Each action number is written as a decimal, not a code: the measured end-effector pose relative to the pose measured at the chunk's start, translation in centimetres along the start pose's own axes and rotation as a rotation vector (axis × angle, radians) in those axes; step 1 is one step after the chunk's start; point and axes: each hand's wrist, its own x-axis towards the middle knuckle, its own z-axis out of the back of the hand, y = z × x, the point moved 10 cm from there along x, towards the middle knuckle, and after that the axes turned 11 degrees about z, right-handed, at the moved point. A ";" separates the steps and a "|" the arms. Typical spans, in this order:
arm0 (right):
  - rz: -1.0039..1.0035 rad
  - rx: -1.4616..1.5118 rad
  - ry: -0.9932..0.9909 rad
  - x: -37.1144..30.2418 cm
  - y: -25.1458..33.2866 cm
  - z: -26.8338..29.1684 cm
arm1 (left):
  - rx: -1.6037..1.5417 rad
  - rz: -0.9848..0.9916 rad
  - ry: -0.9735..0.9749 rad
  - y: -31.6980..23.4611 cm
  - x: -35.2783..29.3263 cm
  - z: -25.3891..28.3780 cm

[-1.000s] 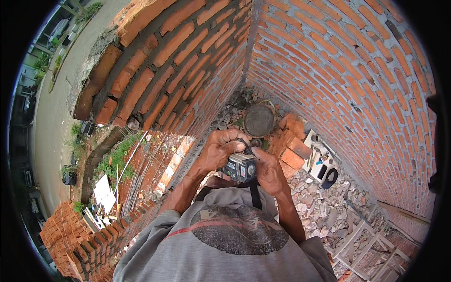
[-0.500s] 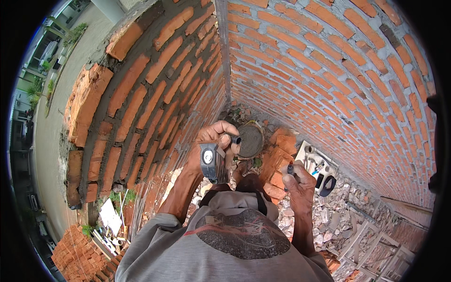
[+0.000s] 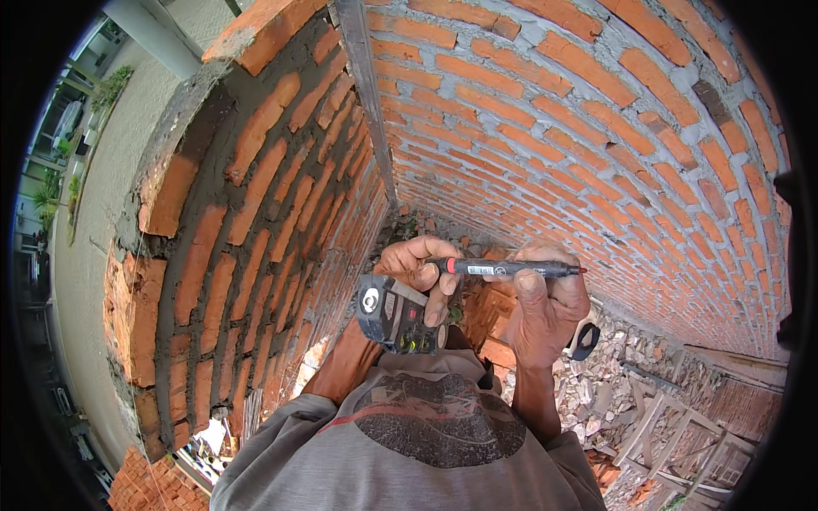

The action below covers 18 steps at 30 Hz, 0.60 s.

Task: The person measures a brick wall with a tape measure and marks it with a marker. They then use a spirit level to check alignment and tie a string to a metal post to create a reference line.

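A black marker [image 3: 503,267] with a red ring near its left end and a reddish tip at its right end lies level between my hands. My right hand [image 3: 550,307] grips its barrel, thumb in front. The fingers of my left hand [image 3: 417,264] close round the marker's left end. A black boxy tool with yellow-green vials [image 3: 399,317] also sits in my left hand, lower fingers against its face; its exact kind is unclear. Below my right hand, a black loop-shaped thing [image 3: 585,341] shows, while my hand covers what lies beside it.
A brick wall with dark wet mortar [image 3: 230,230] rises at left, meeting another brick wall [image 3: 545,119] at a corner with an upright post [image 3: 365,85]. Stacked bricks [image 3: 487,311] stand below my hands. Rubble [image 3: 605,383] and a wooden frame [image 3: 673,443] lie at lower right.
My right hand has brought the marker up and left to my left hand, turning it level. The black tool has tilted, showing its vials. My hands now hide the round bucket and most of the tool tray.
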 end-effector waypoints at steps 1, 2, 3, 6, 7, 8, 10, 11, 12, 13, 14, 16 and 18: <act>0.023 -0.092 -0.017 0.5 -0.2 0.0 | 0.010 -0.010 -0.007 -0.8 0.6 0.2; 0.043 -0.147 -0.019 0.8 -0.2 -0.1 | 0.033 -0.023 -0.014 -1.5 1.1 0.3; 0.063 -0.174 -0.021 1.2 -0.3 -0.3 | 0.080 -0.028 -0.050 -2.1 1.4 0.6; 0.116 -0.271 -0.021 1.7 -0.6 -1.5 | 0.208 -0.071 -0.162 -4.4 1.7 1.5; 0.142 -0.318 -0.001 1.9 -0.8 -2.2 | 0.245 -0.090 -0.193 -5.2 1.6 1.8; 0.175 -0.358 0.015 2.1 -0.8 -2.8 | 0.281 -0.096 -0.215 -5.7 1.6 2.0; 0.192 -0.409 0.006 2.2 -1.3 -3.4 | 0.328 -0.105 -0.257 -6.4 1.6 2.5; 0.177 -0.418 -0.018 2.0 -1.7 -3.5 | 0.339 -0.112 -0.278 -6.7 1.6 2.8; 0.176 -0.403 -0.031 2.0 -2.0 -3.6 | 0.350 -0.117 -0.300 -7.0 1.6 3.0; 0.181 -0.449 -0.040 2.0 -2.0 -3.6 | 0.353 -0.116 -0.319 -7.1 1.6 3.2; 0.203 -0.470 -0.039 2.2 -1.9 -3.8 | 0.356 -0.115 -0.309 -7.2 1.8 3.0; 0.215 -0.454 -0.054 2.6 -2.0 -3.7 | 0.337 -0.106 -0.254 -7.2 2.4 2.5; 0.193 -0.385 -0.092 3.1 -2.1 -3.1 | 0.344 -0.035 -0.281 -6.6 3.0 2.8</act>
